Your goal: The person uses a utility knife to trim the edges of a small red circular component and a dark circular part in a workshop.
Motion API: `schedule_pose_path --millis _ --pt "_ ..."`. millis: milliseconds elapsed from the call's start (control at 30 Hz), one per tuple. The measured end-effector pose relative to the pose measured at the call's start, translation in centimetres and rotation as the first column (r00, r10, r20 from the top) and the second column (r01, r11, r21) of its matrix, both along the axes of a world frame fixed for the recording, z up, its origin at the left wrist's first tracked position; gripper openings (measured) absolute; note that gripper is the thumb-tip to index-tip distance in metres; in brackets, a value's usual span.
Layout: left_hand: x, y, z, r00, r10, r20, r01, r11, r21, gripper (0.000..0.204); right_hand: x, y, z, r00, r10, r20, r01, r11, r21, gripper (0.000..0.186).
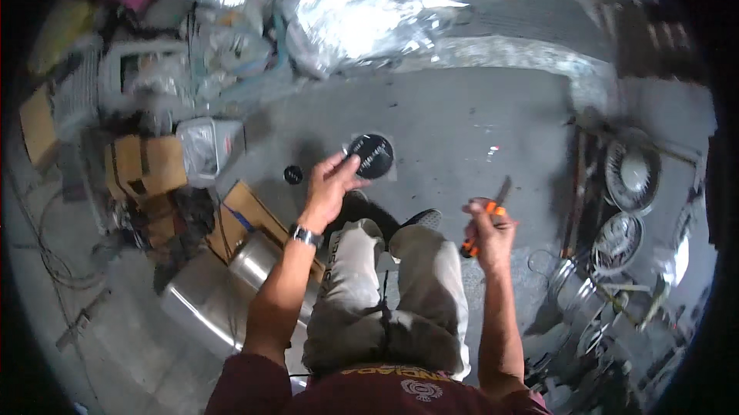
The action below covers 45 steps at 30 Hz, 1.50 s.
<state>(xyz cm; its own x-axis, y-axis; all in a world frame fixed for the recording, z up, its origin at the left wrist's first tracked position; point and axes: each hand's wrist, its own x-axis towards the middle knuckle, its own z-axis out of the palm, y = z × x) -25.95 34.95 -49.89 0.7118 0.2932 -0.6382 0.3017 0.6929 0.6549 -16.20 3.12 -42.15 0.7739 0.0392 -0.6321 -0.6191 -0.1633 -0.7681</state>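
My left hand (329,190) pinches the edge of a flat black disc (375,155) with pale markings. Clear film seems to stick out around the disc, which is above the grey floor. To the left lies a much smaller black disc (292,175). My right hand (493,234) is closed around the orange-and-black handle of a knife-like tool (503,190), its greyish blade pointing away from me. Blur hides the tool's exact kind. The two hands are well apart, on either side of my knees.
Crumpled silvery plastic (346,18) lies at the far side. On the left are a cardboard box (146,165), a grey bin (223,145) and a metal cylinder (258,257). Round fan-like parts (633,172) and metal scrap stand at right. My shoes (427,219) rest near the middle.
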Motion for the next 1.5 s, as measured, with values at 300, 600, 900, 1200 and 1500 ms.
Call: schedule_pose_path --millis 300,600,900,1200,1500 --pt "6.4 -7.4 31.4 0.777 -0.580 0.243 0.565 0.814 0.136 0.023 1.3 0.0 25.4 0.993 -0.063 0.097 0.037 0.966 0.255 0.034" --pt "7.7 -11.2 44.4 0.851 -0.466 0.241 0.372 0.860 0.350 0.018 -4.3 -2.4 35.7 0.942 -0.327 0.078 0.257 0.850 0.460 0.032" --pt "4.3 -15.7 47.4 0.703 -0.533 0.470 0.449 0.846 0.288 0.028 -8.8 -0.6 38.3 0.816 -0.579 0.004 0.427 0.606 0.671 0.031" --pt "3.7 -15.5 50.5 0.644 -0.734 0.215 0.351 0.533 0.770 0.031 -8.7 -3.9 39.1 0.882 -0.429 0.194 0.208 0.724 0.658 0.033" --pt "4.5 -18.4 49.4 0.789 -0.411 0.457 0.164 0.857 0.488 0.023 -5.3 -10.9 41.3 0.815 -0.425 0.395 0.124 0.793 0.596 0.032"
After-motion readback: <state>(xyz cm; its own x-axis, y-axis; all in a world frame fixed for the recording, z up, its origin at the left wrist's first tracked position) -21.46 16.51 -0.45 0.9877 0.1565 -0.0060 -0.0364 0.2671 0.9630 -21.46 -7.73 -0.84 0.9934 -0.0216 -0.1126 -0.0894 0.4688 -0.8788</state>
